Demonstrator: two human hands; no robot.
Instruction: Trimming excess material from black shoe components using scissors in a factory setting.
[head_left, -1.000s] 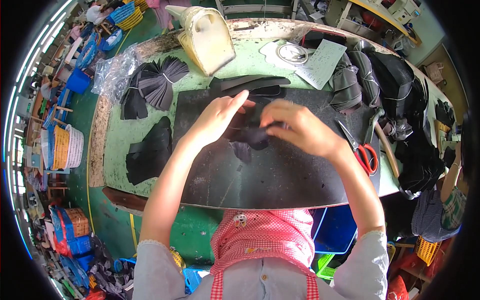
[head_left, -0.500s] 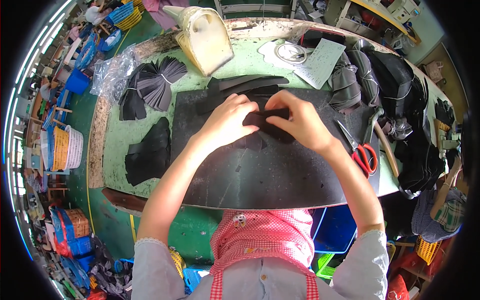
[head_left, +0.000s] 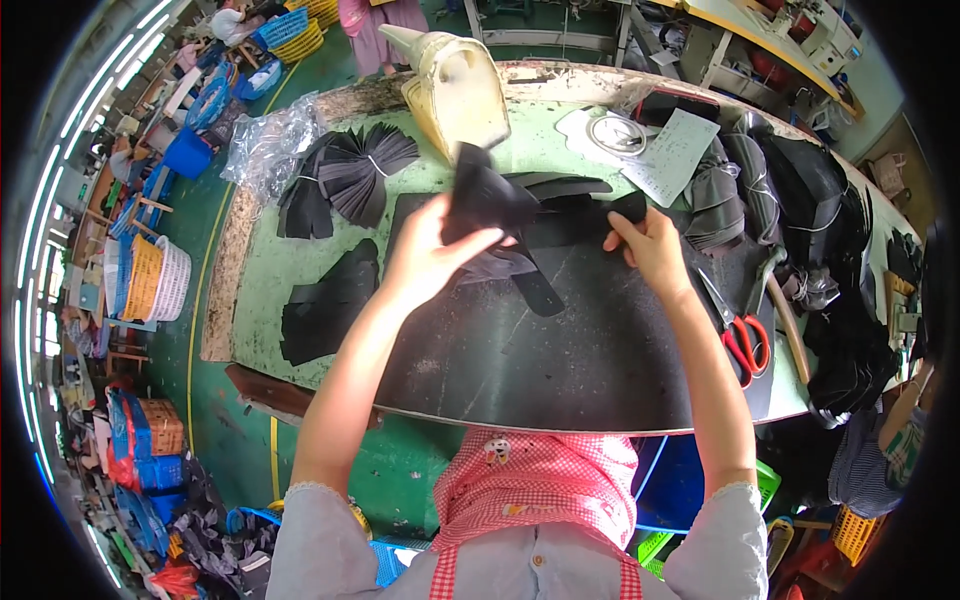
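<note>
My left hand (head_left: 432,245) is closed on a black, leather-like cut piece (head_left: 485,195), raised over the dark board (head_left: 600,350) with its upper part standing toward the pot. To the right, my right hand (head_left: 652,248) pinches the end of another black piece (head_left: 628,208) between thumb and fingers. The two hands are well apart. Between them several black strips (head_left: 560,185) lie loosely piled at the board's far edge. One narrow rounded strip (head_left: 538,290) slants down over the board near my left hand. Whether the held pieces join the pile is hard to see.
A yellowed plastic container (head_left: 465,95) stands at the back. Red-handled scissors (head_left: 745,345) and a wooden-handled hammer (head_left: 787,330) lie at right, beside bundled black pieces (head_left: 715,200). Tied fanned pieces (head_left: 370,175) and a loose stack (head_left: 330,305) lie at left. Paper (head_left: 675,155) lies behind.
My hands were close together on a black piece at the middle; now they are spread apart, each with black material. A narrow strip now shows slanting below. The view has shifted slightly.
</note>
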